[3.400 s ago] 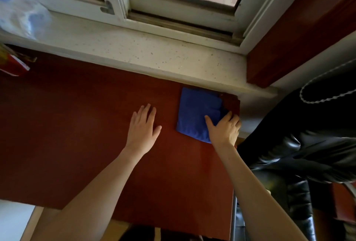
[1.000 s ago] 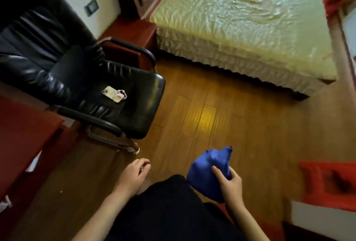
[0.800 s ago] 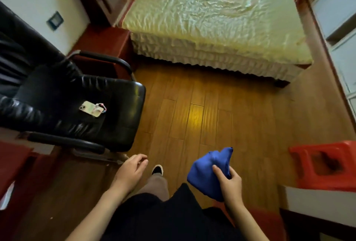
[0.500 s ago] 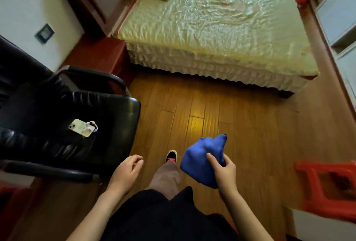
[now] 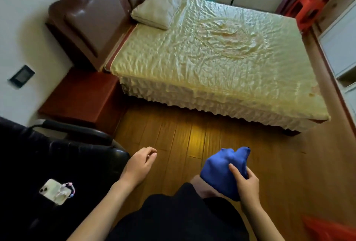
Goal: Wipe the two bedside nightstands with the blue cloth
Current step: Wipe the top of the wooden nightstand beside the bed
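Observation:
My right hand [image 5: 245, 187] grips the bunched blue cloth [image 5: 221, 171] in the air above the wooden floor, low in the view. My left hand [image 5: 139, 165] hangs free beside it, fingers loosely curled around nothing. A dark red nightstand [image 5: 81, 96] stands against the wall at the left, between the bed and the chair, well ahead of both hands. Its top looks bare. A second nightstand is not in view.
A bed [image 5: 217, 63] with a pale quilted cover and a pillow [image 5: 159, 7] fills the middle. A black leather chair [image 5: 48, 173] holding a phone [image 5: 54, 190] stands at the left. Red stools sit at the far right [image 5: 306, 7] and bottom right [image 5: 327, 229]. Wooden floor [image 5: 192, 138] lies ahead.
I have turned away from the red desk under the window, lifting the cloth off it, and walked toward the bed. The bed and nightstand are nearer now; the chair has slid left.

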Demonstrator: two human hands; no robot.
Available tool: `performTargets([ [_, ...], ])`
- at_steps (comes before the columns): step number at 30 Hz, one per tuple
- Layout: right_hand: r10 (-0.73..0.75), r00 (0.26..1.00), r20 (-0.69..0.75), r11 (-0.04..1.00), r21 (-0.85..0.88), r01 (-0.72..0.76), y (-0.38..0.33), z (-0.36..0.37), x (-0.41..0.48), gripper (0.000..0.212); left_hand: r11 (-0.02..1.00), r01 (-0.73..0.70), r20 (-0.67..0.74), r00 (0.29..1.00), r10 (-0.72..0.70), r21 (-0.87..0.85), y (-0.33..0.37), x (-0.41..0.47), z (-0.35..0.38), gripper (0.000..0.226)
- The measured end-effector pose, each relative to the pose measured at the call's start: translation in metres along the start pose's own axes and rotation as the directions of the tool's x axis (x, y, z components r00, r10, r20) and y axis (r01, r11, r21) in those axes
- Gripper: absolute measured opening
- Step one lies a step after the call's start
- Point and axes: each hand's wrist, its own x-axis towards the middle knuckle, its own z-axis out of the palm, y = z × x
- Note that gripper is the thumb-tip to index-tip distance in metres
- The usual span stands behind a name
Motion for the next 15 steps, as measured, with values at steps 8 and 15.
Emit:
performTargets([
  [8, -0.038, 0.978, 0.203, 0.996, -0.069, 0.053, -0.085, 0.061, 0.190, 0.014, 0.987, 0.148, -0.131, 0.979, -0.155, -0.062, 0.028, 0.139, 0.006, 0.030],
  [15, -0.027, 0.813, 0.582, 0.967, -0.190, 0.168, -0.190, 0.181, 0.304, 0.014, 0.887, 0.376, -0.346, 0.822, -0.453, -0.267, 0.050, 0.196, -0.022, 0.027],
])
